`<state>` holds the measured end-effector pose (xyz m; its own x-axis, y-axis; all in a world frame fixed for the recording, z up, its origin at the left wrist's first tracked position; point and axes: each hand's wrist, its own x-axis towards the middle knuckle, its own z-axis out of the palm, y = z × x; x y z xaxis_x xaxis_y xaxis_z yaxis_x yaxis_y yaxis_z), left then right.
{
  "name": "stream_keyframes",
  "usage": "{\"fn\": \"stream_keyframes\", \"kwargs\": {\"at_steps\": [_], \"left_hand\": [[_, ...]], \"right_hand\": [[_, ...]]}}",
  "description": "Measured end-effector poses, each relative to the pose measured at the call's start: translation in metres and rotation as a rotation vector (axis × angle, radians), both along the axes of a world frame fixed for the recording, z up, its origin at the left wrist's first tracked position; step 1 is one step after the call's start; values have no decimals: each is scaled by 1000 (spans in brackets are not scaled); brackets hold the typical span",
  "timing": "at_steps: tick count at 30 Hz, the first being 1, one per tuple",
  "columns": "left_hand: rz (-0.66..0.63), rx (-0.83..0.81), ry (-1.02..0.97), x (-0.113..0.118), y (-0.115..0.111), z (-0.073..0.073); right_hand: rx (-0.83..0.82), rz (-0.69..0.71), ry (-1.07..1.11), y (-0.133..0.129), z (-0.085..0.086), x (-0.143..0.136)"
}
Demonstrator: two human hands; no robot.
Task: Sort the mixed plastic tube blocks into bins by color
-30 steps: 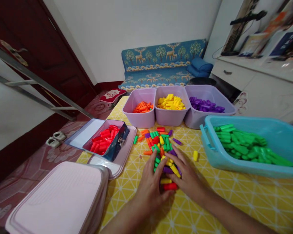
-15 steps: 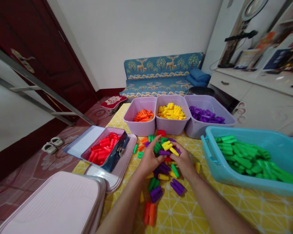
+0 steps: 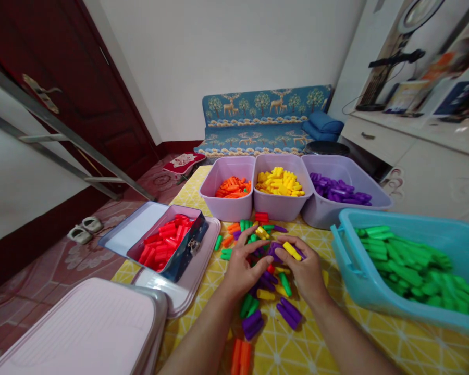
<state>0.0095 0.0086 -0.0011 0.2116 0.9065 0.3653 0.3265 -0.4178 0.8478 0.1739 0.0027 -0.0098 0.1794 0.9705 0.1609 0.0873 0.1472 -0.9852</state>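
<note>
A mixed pile of small rounded, finger-shaped plastic toy pieces lies on the yellow tablecloth. My left hand is over the pile's left side, fingers apart, with a yellow piece by its fingertips; whether they touch it I cannot tell. At the right side, my right hand is closed around a yellow piece and purple pieces. Closer to me lie a purple double piece, another purple piece, a green piece and an orange double piece.
Behind the pile stand lilac bins of orange, yellow and purple pieces. A turquoise tub of green pieces is at right. Left are an open tin of red pieces on a lid and stacked pale lids.
My right hand has drawn slightly right with a yellow and purple pieces. My left fingers have spread, and another yellow piece is now by their tips. The view has shifted slightly.
</note>
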Motion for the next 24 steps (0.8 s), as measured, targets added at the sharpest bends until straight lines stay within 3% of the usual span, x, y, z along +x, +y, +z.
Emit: {"fn": "stream_keyframes", "kwargs": {"at_steps": [7,16,24], "left_hand": [[42,-3,-4,2,1,-7],[109,25,-91,-4,2,-4],[76,20,-77,-2,1,-6]], "right_hand": [[27,67,-76,-2,0,-1],[68,188,-15,-8,4,1],[197,91,-108,-5,-1,-4]]}}
